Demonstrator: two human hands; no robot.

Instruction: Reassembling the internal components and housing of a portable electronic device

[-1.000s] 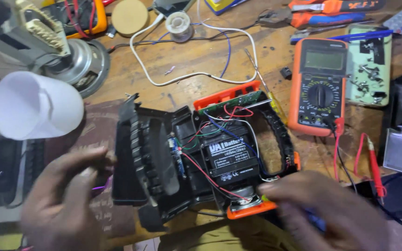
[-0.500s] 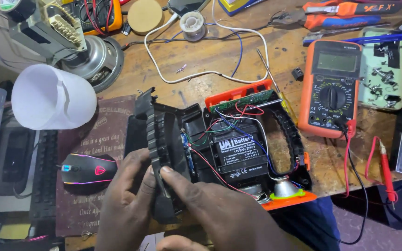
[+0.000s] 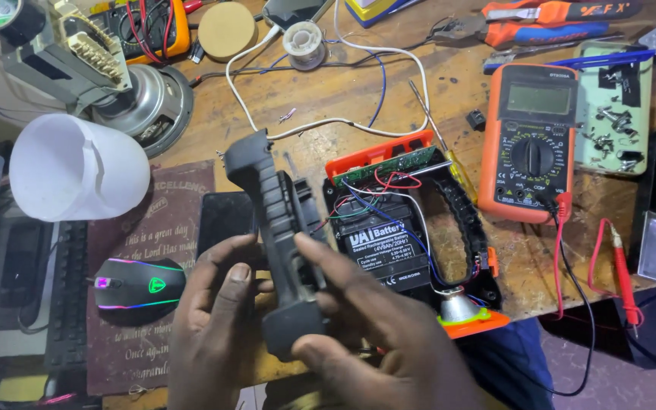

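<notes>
Near the table's (image 3: 389, 91) front edge, little bare room shows: a meter (image 3: 529, 140) lies right, a white cup (image 3: 74, 168) and mouse (image 3: 137, 288) left, wires and tools far behind. Between them an opened orange-rimmed lamp case (image 3: 419, 235) lies flat, holding a black battery (image 3: 385, 250), red and blue wires and a green board. Just left of it, both hands grip a black cover (image 3: 279, 243) raised on edge: the left hand (image 3: 218, 326) curls around its left side, the right hand (image 3: 381, 342) closes fingers over its right face and lower end.
</notes>
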